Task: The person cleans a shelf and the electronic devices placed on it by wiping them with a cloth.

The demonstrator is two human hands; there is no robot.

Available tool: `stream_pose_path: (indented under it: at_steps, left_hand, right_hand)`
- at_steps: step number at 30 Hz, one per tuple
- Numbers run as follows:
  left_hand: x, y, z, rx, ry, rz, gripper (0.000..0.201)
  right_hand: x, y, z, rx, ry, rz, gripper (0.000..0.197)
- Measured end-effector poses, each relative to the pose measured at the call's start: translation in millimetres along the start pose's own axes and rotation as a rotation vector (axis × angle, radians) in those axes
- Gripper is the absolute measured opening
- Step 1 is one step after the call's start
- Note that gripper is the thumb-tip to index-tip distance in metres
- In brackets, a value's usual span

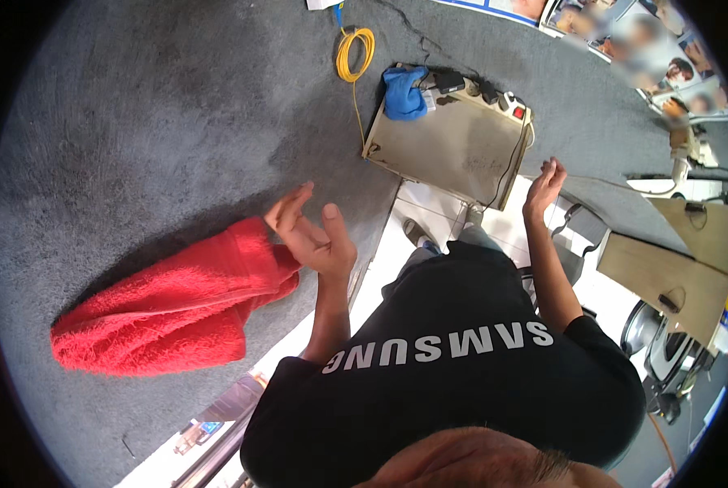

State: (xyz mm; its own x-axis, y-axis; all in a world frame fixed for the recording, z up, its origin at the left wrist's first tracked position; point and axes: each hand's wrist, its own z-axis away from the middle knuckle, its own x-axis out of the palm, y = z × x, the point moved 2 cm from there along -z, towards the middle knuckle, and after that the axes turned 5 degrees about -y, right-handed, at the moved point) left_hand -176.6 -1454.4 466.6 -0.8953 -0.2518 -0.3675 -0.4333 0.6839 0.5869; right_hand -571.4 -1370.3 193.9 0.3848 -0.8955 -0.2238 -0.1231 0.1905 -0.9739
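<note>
A red fluffy towel point(168, 301), loosely folded, is at the left against a rough grey surface. My left hand point(319, 236) is beside its right end, thumb and fingers spread and partly bent. The towel's end passes behind the hand; whether they touch I cannot tell. Raised to the right, my right hand point(547, 187) has its fingers loosely stretched and slightly bent, and nothing shows in it. It is nearest to the right side of a beige board-like table point(453, 154).
A blue cloth point(405, 93), black adapters point(449, 82) and a white power strip point(506, 102) lie along the table's far edge. A coiled yellow cable point(356, 54) is beyond it. Chairs point(665, 337) and a brown desk point(665, 260) stand at the right. White floor tiles point(429, 199) show below.
</note>
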Motion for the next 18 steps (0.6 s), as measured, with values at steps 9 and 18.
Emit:
stream_pose_path:
  at_steps: [9, 18]
  left_hand:
    - [-45.3, 15.8, -60.9, 0.377, 0.157, 0.058, 0.031]
    - [-65.3, 0.2, -62.4, 0.226, 0.391, -0.335, 0.025]
  right_hand:
    - [175.6, -81.4, 72.9, 0.085, -0.819, -0.022, 0.032]
    - [321.0, -95.9, 8.3, -0.175, -0.683, 0.723, 0.074]
